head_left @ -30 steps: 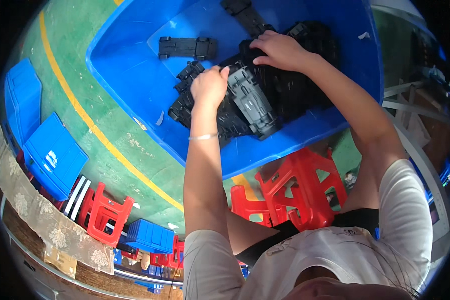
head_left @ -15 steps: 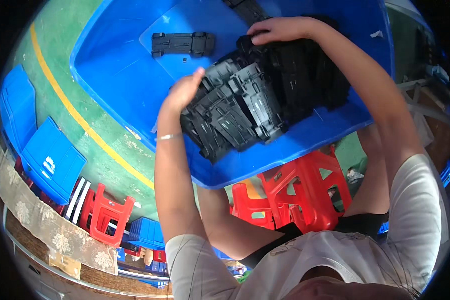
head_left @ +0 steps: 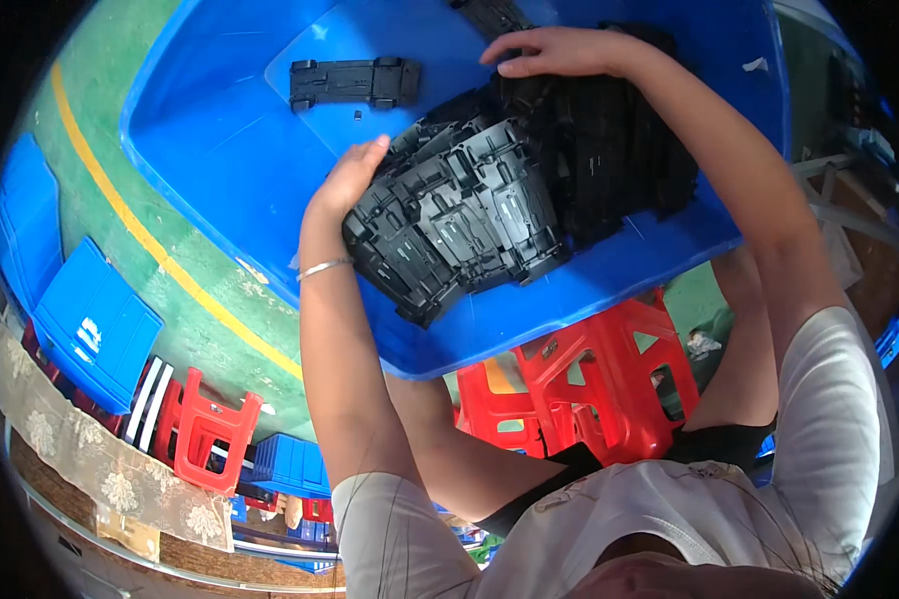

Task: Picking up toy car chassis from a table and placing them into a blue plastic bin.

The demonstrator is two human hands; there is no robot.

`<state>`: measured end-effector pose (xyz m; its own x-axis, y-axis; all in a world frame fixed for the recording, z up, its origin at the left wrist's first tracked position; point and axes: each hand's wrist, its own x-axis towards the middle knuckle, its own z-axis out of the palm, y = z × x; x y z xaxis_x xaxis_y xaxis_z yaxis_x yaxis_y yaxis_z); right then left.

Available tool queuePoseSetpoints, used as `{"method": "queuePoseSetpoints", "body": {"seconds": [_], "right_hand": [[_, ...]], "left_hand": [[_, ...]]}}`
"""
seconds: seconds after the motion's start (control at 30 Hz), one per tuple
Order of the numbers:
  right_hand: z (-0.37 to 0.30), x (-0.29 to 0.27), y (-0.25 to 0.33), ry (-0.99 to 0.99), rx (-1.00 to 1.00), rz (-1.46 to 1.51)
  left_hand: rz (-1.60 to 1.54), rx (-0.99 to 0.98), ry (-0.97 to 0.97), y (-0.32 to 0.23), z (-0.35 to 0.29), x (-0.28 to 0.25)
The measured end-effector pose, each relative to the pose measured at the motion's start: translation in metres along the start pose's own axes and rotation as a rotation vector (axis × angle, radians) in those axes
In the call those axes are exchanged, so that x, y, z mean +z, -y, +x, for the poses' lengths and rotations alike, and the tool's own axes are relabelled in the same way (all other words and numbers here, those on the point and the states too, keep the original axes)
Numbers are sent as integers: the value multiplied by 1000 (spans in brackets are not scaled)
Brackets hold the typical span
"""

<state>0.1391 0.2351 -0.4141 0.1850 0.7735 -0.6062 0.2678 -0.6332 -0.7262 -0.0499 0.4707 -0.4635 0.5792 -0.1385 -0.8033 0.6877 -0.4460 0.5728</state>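
Observation:
A pile of black plastic toy car chassis (head_left: 459, 228) lies in a large blue bin (head_left: 210, 130). On its left end rests my left hand (head_left: 350, 180), one fingertip stretched along the edge and the other fingers partly hidden by the hand and parts. Over the far side of a darker group of chassis (head_left: 594, 160) reaches my right hand (head_left: 564, 52), fingers extended and apart, touching the parts with no firm grip. Several chassis in the near group stand side by side, tilted, their undersides showing. A single chassis (head_left: 355, 82) lies apart on the bin floor, at the far left.
Another chassis (head_left: 491, 17) lies at the bin's far end. A tiny dark piece (head_left: 358, 116) is on the bin floor. Red plastic stools (head_left: 609, 369) stand under the bin's near edge. To the left are blue crates (head_left: 95, 324) and another red stool (head_left: 215, 434).
The near chassis have shifted and sit closer together in a more even row. My left hand has moved slightly left with the pile. My right hand's fingers have lifted a little and spread.

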Motion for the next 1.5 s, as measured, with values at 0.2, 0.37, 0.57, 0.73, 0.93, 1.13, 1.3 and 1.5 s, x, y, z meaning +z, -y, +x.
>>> {"method": "queuePoseSetpoints", "body": {"seconds": [0.2,0.37,0.57,0.73,0.93,1.13,1.3,1.5], "right_hand": [[11,-13,23,121,16,-257],[41,-11,-6,104,-19,-48],[153,15,-46,137,43,-255],[216,62,-23,42,190,-504],[191,80,15,-268,192,-451],[162,56,9,-99,116,-286],[89,25,48,-189,-107,336],[-28,88,164,-736,-538,-299]], "left_hand": [[-130,-11,-124,-8,-2,-1],[-277,-214,-459,7,12,-41],[-281,232,-963,-61,-70,12],[-554,135,-495,-100,-163,102],[-714,117,-545,-99,-164,112],[-882,46,-463,-96,-174,112],[-1043,128,-511,-98,-173,109],[-1369,482,-745,-95,-169,84]]}}
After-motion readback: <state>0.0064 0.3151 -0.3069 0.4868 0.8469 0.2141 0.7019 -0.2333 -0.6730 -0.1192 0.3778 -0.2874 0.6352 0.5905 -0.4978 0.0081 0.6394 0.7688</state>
